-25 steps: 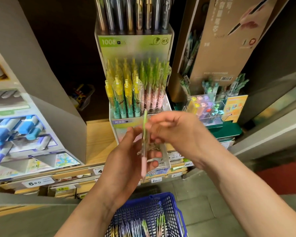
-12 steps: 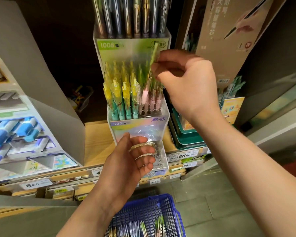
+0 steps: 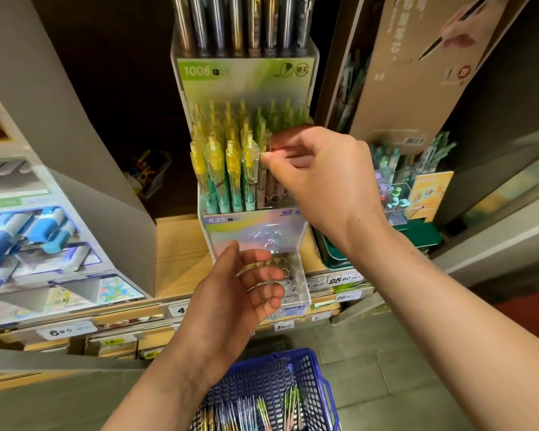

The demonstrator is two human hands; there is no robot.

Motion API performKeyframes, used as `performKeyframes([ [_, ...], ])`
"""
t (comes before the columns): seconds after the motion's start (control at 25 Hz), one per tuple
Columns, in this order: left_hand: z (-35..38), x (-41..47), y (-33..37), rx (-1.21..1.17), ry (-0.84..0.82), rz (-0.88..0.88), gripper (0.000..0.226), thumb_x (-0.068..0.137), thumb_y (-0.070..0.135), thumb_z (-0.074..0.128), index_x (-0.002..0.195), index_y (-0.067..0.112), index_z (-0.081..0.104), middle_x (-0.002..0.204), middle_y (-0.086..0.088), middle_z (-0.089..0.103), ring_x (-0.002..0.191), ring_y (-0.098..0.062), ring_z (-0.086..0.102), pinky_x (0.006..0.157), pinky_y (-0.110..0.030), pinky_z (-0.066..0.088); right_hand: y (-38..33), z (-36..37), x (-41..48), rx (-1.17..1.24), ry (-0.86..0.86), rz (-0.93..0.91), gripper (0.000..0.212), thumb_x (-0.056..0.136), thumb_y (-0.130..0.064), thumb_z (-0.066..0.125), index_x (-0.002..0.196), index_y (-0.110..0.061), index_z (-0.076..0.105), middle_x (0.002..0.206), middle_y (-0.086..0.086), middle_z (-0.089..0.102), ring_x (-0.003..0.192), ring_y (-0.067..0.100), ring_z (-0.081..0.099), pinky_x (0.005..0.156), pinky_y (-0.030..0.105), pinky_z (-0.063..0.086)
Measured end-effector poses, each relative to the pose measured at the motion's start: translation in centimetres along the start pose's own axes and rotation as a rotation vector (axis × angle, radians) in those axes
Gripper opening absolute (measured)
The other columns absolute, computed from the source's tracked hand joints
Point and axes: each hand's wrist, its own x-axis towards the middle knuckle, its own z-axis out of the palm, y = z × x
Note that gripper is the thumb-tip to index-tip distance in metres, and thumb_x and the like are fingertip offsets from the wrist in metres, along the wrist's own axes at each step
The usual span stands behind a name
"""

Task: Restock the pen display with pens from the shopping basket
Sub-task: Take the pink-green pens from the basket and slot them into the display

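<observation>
The clear tiered pen display stands on the wooden shelf, holding rows of yellow-and-teal pens on the left and green-topped pink pens on the right. My right hand reaches in from the right. Its thumb and fingers pinch the top of a green-and-pink pen that stands in a front slot of the display. My left hand hovers open and holds nothing, with its fingers loosely curled in front of the display's clear lower tray. Below, the blue shopping basket holds several pens.
A display of blue correction tapes stands at the left. A tall cardboard pen stand rises at the upper right, with a small clear box and green tins below it. Price tags line the shelf edge.
My right hand has come down from above the display, lowering the green-and-pink pen into a front slot. My left hand has stayed by the lower tray.
</observation>
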Motion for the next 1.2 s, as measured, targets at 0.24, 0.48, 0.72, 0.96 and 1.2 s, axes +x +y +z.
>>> performKeyframes([
  [0.24,0.2,0.1,0.1,0.009,-0.004,0.011,0.045,0.103,0.048,0.043,0.104,0.009,0.065,0.08,-0.013,0.067,0.064,-0.022,0.064,0.059,-0.029,0.056,0.3,0.2,-0.1,0.025,-0.013,0.0,0.018,0.088,-0.029,0.076,0.076,-0.017,0.069,0.073,-0.02,0.07,0.072,-0.01,0.066,0.063,0.006,0.05],
  [0.48,0.8,-0.5,0.4,0.009,-0.001,0.048,0.046,0.104,0.048,0.041,0.102,0.008,0.064,0.079,-0.014,0.067,0.065,-0.023,0.065,0.059,-0.03,0.057,-0.6,-1.5,-0.6,0.151,-0.061,0.09,0.017,0.086,-0.038,0.077,0.08,-0.026,0.066,0.077,-0.014,0.073,0.074,-0.004,0.069,0.072,0.016,0.057],
  [0.72,0.9,-2.3,1.1,0.134,0.025,0.188,0.047,0.107,0.048,0.036,0.098,0.012,0.066,0.08,-0.009,0.068,0.067,-0.02,0.064,0.064,-0.031,0.05,0.2,-3.3,-6.6,0.625,-0.294,0.205,0.01,0.097,-0.018,0.065,0.101,-0.02,0.073,0.092,-0.001,0.075,0.081,0.01,0.071,0.069,0.023,0.058],
  [0.96,-3.5,-4.3,-3.7,0.223,0.106,0.15,0.052,0.086,0.059,0.042,0.094,0.012,0.062,0.072,-0.007,0.069,0.058,-0.018,0.062,0.053,-0.024,0.048,4.7,0.6,-16.4,0.865,-0.474,0.525,0.021,0.081,-0.03,0.072,0.102,-0.025,0.074,0.095,-0.004,0.074,0.084,0.011,0.068,0.071,0.023,0.056],
  [1.2,-10.3,-5.6,-11.8,0.285,0.211,0.032,0.056,0.094,0.065,0.045,0.099,0.012,0.064,0.078,-0.008,0.071,0.064,-0.018,0.065,0.058,-0.023,0.052,10.8,4.2,-23.8,0.938,-0.503,0.863,0.021,0.078,-0.036,0.073,0.098,-0.033,0.077,0.098,0.0,0.075,0.084,0.012,0.07,0.072,0.022,0.055],
])
